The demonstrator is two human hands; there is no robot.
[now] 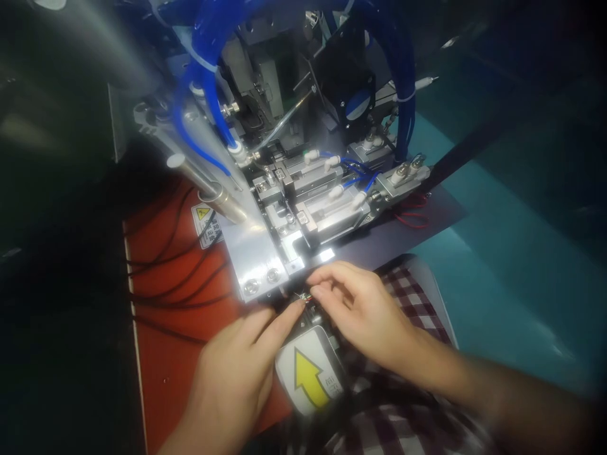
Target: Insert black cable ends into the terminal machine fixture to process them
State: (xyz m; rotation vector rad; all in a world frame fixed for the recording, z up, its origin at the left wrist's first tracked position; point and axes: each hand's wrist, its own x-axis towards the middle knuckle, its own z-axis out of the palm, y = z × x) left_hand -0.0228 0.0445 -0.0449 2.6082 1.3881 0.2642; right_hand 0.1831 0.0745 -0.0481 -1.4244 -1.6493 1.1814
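Observation:
My left hand (237, 366) lies low in the middle with its forefinger and thumb stretched toward a tiny bundle of thin coloured wires (301, 297). My right hand (360, 309) comes in from the right, fingers curled and pinched at the same wire ends. Both fingertips meet just below the front edge of a metal fixture plate (253, 253) on a small machine (303, 189). The wire tips are very small and partly hidden by the fingers.
Blue air hoses (208, 107) loop over the machine. A white label with a yellow arrow (308, 379) sits below the hands. Black cables (180, 265) cross a red mat (161, 354) on the left. A teal surface (497, 265) lies to the right; checked cloth (417, 303) is under my right arm.

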